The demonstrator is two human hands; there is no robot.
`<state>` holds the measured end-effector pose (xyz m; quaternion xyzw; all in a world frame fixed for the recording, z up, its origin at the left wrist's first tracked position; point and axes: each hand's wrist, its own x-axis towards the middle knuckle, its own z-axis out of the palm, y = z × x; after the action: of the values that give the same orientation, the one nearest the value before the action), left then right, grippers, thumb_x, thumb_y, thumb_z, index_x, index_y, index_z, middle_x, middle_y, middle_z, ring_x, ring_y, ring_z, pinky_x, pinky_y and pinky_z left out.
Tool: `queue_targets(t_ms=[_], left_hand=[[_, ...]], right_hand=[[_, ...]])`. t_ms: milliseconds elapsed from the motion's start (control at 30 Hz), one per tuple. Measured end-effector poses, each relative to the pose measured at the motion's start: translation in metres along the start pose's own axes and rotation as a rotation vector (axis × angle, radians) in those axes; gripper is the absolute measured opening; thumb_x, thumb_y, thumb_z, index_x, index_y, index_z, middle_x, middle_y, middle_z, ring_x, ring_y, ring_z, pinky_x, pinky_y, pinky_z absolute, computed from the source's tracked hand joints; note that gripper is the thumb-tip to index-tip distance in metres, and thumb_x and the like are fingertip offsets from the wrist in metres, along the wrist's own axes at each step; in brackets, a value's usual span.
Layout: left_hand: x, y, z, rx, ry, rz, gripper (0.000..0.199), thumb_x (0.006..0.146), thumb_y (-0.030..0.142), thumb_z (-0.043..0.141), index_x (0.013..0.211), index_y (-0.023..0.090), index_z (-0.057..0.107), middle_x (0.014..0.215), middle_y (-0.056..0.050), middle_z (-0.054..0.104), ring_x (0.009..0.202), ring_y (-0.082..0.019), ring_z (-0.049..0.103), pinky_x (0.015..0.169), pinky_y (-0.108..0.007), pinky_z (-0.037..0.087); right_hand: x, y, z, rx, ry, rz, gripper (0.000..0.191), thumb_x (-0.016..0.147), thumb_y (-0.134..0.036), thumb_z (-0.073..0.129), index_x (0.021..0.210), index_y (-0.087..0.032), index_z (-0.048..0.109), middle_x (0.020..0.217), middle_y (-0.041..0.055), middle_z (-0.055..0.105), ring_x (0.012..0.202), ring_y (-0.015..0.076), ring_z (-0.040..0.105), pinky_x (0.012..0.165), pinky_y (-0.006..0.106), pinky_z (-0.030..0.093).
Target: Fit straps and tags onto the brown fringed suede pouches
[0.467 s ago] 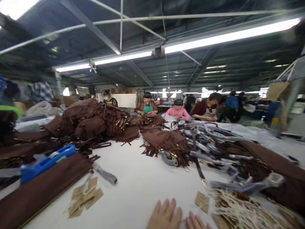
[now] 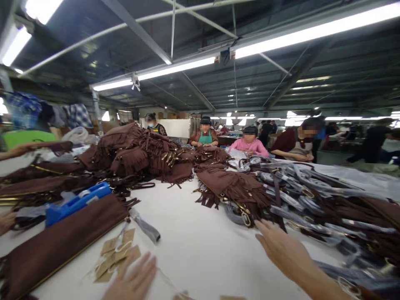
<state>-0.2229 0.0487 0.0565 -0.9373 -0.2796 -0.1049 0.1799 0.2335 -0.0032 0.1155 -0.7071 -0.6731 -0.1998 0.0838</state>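
Low in the view, my left hand [image 2: 134, 278] is spread over the white tabletop [image 2: 187, 241], slightly blurred and holding nothing. Just up and left of it are brown cardboard tags [image 2: 117, 254] with white strings. My right hand [image 2: 276, 239] reaches forward with its fingers stretched out at the near edge of a pile of dark brown fringed bags [image 2: 231, 183]. Gold clasps [image 2: 246, 217] and a plastic-wrapped strap [image 2: 233, 213] show close to its fingertips. Whether those fingers touch the pile, I cannot tell.
A flat brown bag [image 2: 68, 241] and a blue tape dispenser [image 2: 78, 203] lie at left. Behind them rises a large heap of brown bags [image 2: 134, 150]. Plastic-wrapped straps [image 2: 300, 191] cover the right side. Several people sit across the table; another person's arm [image 2: 28, 149] enters at left.
My hands, close together at the bottom middle before, are now apart. The left has moved left towards the tags, the right forward to the fringed bags. The view has turned slightly left.
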Motion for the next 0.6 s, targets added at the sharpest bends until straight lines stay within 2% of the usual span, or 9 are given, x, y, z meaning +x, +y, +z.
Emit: queue_targets(t_ms=[33,100,167,233,333,467,533,600], left_hand=[[-0.018,-0.024,-0.009,0.026,-0.076,-0.149,0.059,0.088,0.048,0.055,0.142,0.028,0.042,0.146,-0.006,0.043,0.133,-0.033,0.042,0.111,-0.051,0.032],[-0.036,-0.056,-0.022,0.089,-0.244,-0.456,0.049,0.088,0.042,0.051,0.133,0.025,0.054,0.144,-0.009,0.045,0.133,-0.039,0.04,0.108,-0.065,0.027],[-0.035,-0.065,-0.032,0.112,-0.33,-0.587,0.044,0.089,0.032,0.044,0.129,0.02,0.058,0.144,-0.01,0.044,0.136,-0.038,0.036,0.108,-0.068,0.022],[-0.023,-0.054,-0.039,0.109,-0.33,-0.595,0.045,0.089,0.022,0.039,0.129,0.017,0.059,0.145,-0.011,0.043,0.139,-0.035,0.031,0.111,-0.067,0.018],[-0.004,-0.02,-0.048,0.065,-0.306,-0.633,0.047,0.089,0.018,0.038,0.132,0.012,0.055,0.149,-0.016,0.034,0.142,-0.036,0.025,0.113,-0.063,0.018],[-0.005,0.035,-0.058,-0.181,-0.41,-0.683,0.055,0.094,0.034,0.037,0.146,0.016,0.033,0.155,-0.015,0.018,0.143,-0.035,0.018,0.112,-0.062,0.021],[-0.011,0.051,-0.062,-0.284,-0.452,-0.634,0.062,0.094,0.041,0.039,0.15,0.017,0.024,0.156,-0.014,0.013,0.145,-0.033,0.013,0.114,-0.062,0.016],[-0.016,0.051,-0.065,-0.353,-0.461,-0.504,0.064,0.094,0.042,0.039,0.151,0.02,0.018,0.157,-0.01,0.01,0.146,-0.029,0.01,0.116,-0.059,0.011]], right_hand=[[0.02,-0.004,-0.001,-0.023,-0.02,0.023,0.03,0.092,-0.02,0.045,0.118,-0.018,0.061,0.119,0.0149,0.067,0.108,0.0255,0.065,0.087,0.033,0.051],[0.054,-0.015,0.003,-0.074,-0.104,0.181,0.038,0.095,-0.027,0.043,0.13,-0.014,0.051,0.117,0.0187,0.066,0.103,0.027,0.067,0.079,0.034,0.053],[0.079,-0.025,0.01,-0.096,-0.158,0.239,0.041,0.096,-0.024,0.043,0.133,-0.008,0.046,0.109,0.0227,0.068,0.096,0.0294,0.07,0.073,0.035,0.054],[0.091,-0.031,0.016,-0.101,-0.193,0.225,0.037,0.094,-0.013,0.041,0.129,-0.003,0.049,0.099,0.0249,0.07,0.091,0.0311,0.072,0.071,0.036,0.054],[0.092,-0.029,0.015,-0.093,-0.254,0.187,0.034,0.09,-0.001,0.035,0.115,-0.002,0.057,0.088,0.0243,0.072,0.086,0.0328,0.073,0.07,0.04,0.053],[0.085,-0.019,0.003,-0.055,-0.32,0.121,0.03,0.087,0.0,0.038,0.099,-0.005,0.065,0.091,0.0248,0.073,0.089,0.036,0.072,0.069,0.041,0.051],[0.078,-0.022,-0.003,-0.031,-0.339,0.089,0.03,0.087,-0.001,0.039,0.094,-0.007,0.067,0.094,0.0256,0.072,0.091,0.0368,0.071,0.069,0.04,0.05],[0.066,-0.03,-0.007,-0.002,-0.354,0.048,0.03,0.087,-0.001,0.039,0.092,-0.009,0.068,0.093,0.0242,0.073,0.09,0.0356,0.071,0.069,0.039,0.05]])
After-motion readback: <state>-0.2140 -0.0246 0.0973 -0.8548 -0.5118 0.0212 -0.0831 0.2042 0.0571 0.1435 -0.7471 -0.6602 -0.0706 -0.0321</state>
